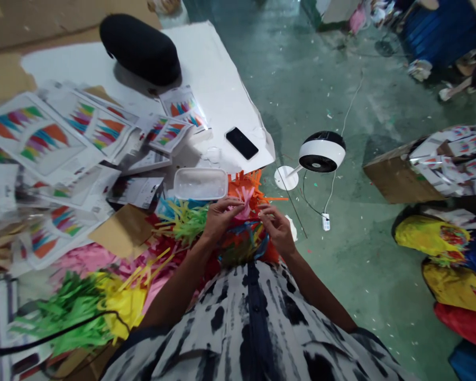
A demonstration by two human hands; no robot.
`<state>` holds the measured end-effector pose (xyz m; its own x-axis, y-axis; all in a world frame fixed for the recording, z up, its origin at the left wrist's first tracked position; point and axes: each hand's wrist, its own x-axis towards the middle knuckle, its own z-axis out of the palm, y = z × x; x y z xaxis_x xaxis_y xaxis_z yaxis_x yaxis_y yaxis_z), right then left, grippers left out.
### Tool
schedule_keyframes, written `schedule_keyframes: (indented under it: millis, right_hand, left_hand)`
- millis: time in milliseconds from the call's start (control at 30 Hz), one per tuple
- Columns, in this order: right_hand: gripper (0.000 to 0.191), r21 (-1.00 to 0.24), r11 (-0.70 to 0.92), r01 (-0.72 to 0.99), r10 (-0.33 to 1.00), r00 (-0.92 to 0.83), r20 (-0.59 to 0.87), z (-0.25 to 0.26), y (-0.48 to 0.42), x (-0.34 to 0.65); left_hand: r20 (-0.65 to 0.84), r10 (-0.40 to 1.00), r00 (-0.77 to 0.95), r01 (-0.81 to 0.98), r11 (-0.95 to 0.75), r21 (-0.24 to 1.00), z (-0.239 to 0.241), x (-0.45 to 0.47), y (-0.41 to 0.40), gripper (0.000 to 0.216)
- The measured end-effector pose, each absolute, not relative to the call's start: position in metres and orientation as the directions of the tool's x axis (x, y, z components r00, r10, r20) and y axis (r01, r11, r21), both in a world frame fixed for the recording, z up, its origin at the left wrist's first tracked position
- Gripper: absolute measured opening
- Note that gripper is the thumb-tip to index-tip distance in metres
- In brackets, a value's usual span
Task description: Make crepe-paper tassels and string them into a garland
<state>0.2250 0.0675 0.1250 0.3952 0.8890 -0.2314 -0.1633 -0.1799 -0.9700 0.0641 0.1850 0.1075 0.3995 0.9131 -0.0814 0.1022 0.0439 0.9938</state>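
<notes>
My left hand pinches the edge of a pink paper tassel over my lap. Close by on the other side, my right hand has its thumb and fingertips pressed together; what lies between them is too small to make out. Orange paper tassels spread just behind both hands. Below the hands hang more fringed strips in red, blue and orange, partly blurred. Beside my left wrist lies a light green paper tassel. A white plastic tub stands just beyond my left hand.
On the white table are a black case, a phone and piled printed packages. Green tassels and yellow tassels lie at left. A white fan and an open carton stand to the right.
</notes>
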Motion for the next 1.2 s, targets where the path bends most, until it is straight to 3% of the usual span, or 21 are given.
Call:
schedule_keyframes:
  millis: [233,467,733,1200]
  right_hand:
    - [0.023,-0.977,-0.162,-0.138,0.937,0.289,-0.196,0.121,0.075,0.216]
    - [0.023,-0.98,-0.175,-0.096,0.967,0.168,-0.19,0.129,0.069,0.217]
    - [0.028,-0.96,-0.216,-0.18,0.969,0.083,-0.233,0.13,0.063,0.217]
    - [0.032,-0.95,-0.26,-0.174,0.958,0.077,-0.276,0.13,0.064,0.218]
  left_hand:
    - [-0.155,0.885,0.44,0.016,0.165,0.986,0.112,0.078,0.162,0.017]
    - [-0.298,0.806,0.512,0.037,0.326,0.945,0.124,0.078,0.178,0.031]
    - [-0.406,0.727,0.554,-0.03,0.505,0.862,0.129,0.084,0.174,0.032]
    - [-0.392,0.751,0.531,-0.045,0.487,0.872,0.127,0.081,0.179,0.026]
